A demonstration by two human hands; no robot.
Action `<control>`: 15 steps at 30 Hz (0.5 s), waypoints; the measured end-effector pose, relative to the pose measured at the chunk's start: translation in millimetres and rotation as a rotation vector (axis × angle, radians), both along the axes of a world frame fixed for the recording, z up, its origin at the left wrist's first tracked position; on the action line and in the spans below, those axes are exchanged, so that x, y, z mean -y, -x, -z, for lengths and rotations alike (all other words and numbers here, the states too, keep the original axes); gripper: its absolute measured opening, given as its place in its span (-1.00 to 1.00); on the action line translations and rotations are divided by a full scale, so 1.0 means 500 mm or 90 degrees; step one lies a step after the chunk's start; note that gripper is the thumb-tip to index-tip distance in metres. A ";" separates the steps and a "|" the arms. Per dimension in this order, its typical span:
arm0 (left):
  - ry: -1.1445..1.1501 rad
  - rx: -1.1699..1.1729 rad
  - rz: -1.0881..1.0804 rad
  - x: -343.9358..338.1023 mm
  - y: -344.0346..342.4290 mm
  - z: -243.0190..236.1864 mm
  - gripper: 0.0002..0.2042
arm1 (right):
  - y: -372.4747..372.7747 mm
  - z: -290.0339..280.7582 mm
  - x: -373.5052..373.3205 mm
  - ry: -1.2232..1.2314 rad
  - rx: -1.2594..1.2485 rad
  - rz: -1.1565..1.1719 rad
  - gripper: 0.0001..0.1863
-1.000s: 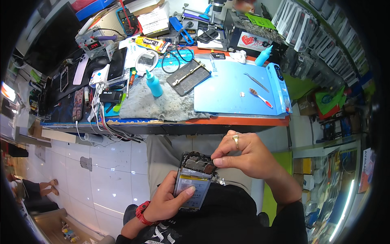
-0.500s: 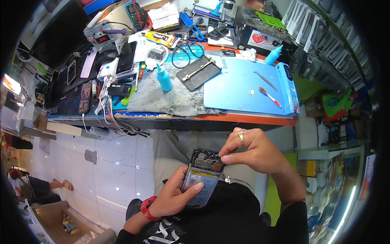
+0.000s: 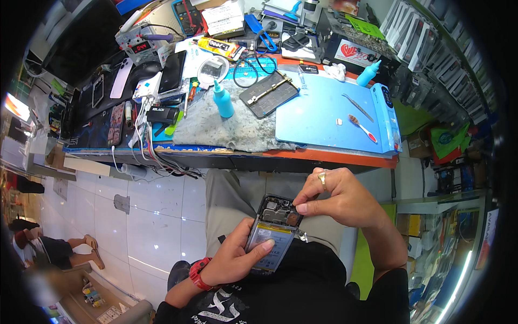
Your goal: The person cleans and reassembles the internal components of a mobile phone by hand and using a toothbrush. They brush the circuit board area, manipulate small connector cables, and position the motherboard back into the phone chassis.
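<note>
An opened phone (image 3: pixel 276 214) lies over my lap, with its metal-shielded board at the top and a silver battery (image 3: pixel 266 251) below. My left hand (image 3: pixel 240 248) is wrapped round its lower half, thumb across the battery. My right hand (image 3: pixel 334 197), with a gold ring, pinches at the board's upper right edge; whatever is between thumb and index finger is too small to make out. A small crumpled silver piece (image 3: pixel 302 236) hangs out at the phone's right side.
Beyond my knees a workbench holds a blue mat (image 3: pixel 324 129) with tweezers (image 3: pixel 357 106) and a brush (image 3: pixel 361 128), teal bottles (image 3: pixel 225 105), a dark jig (image 3: pixel 268 94) and cables. Glass display cases (image 3: pixel 437 270) stand at my right. A seated person (image 3: pixel 62 251) is at lower left.
My hands and the phone appear shifted to the right and slightly higher in the picture, along with the bench. The grip and pinch look the same. More of the seated person shows.
</note>
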State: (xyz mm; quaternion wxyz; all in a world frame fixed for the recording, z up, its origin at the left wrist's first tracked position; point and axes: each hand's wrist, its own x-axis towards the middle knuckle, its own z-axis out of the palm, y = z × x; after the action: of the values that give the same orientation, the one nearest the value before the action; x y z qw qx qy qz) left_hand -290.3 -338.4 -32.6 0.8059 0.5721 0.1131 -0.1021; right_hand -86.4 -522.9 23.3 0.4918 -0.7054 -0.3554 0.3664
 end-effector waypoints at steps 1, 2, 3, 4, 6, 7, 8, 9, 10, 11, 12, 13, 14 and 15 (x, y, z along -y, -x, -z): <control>-0.005 0.003 0.001 0.000 0.001 0.003 -0.63 | -0.001 -0.001 -0.001 0.009 -0.001 0.000 -0.83; -0.006 0.004 -0.002 0.000 0.001 0.003 -0.64 | 0.001 -0.001 -0.002 0.012 -0.011 0.008 -0.85; -0.006 0.004 -0.003 0.000 -0.001 0.003 -0.64 | 0.002 -0.003 -0.005 0.015 -0.021 0.018 -0.86; -0.007 0.005 -0.004 0.000 -0.002 0.002 -0.64 | 0.003 -0.004 -0.006 0.018 -0.031 0.027 -0.88; 0.000 -0.005 -0.005 0.000 -0.003 -0.001 -0.64 | 0.003 -0.001 -0.006 0.009 -0.031 0.026 -0.88; 0.004 -0.009 -0.006 0.001 -0.003 -0.002 -0.64 | 0.003 0.002 -0.006 0.005 -0.031 0.025 -0.88; 0.008 -0.009 -0.008 0.002 -0.003 -0.002 -0.64 | 0.003 0.006 -0.005 -0.002 -0.001 0.023 -0.87; 0.010 -0.008 -0.011 0.002 -0.004 -0.003 -0.64 | 0.004 0.009 -0.004 -0.011 0.029 0.020 -0.85; 0.013 -0.008 -0.014 0.002 -0.005 -0.004 -0.63 | 0.004 0.011 -0.004 -0.020 0.059 0.017 -0.84; 0.017 -0.009 -0.013 0.003 -0.005 -0.005 -0.63 | 0.007 0.011 -0.004 -0.026 0.068 0.028 -0.85; 0.020 -0.009 -0.014 0.002 -0.006 -0.007 -0.63 | 0.010 0.010 -0.007 -0.033 0.076 0.038 -0.86; 0.022 -0.010 -0.015 0.002 -0.006 -0.008 -0.63 | 0.013 0.008 -0.008 -0.041 0.085 0.048 -0.86; 0.020 -0.010 -0.013 0.002 -0.006 -0.007 -0.63 | 0.015 0.006 -0.008 -0.035 0.099 0.051 -0.87; 0.018 -0.009 -0.011 0.001 -0.005 -0.005 -0.62 | 0.016 0.004 -0.008 -0.029 0.113 0.054 -0.88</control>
State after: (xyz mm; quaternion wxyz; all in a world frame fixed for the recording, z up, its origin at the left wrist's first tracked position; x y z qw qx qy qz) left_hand -287.8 -338.9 -30.2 0.8139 0.5589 0.1225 -0.1009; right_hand -94.5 -519.0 21.1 0.4894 -0.7381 -0.3758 0.2730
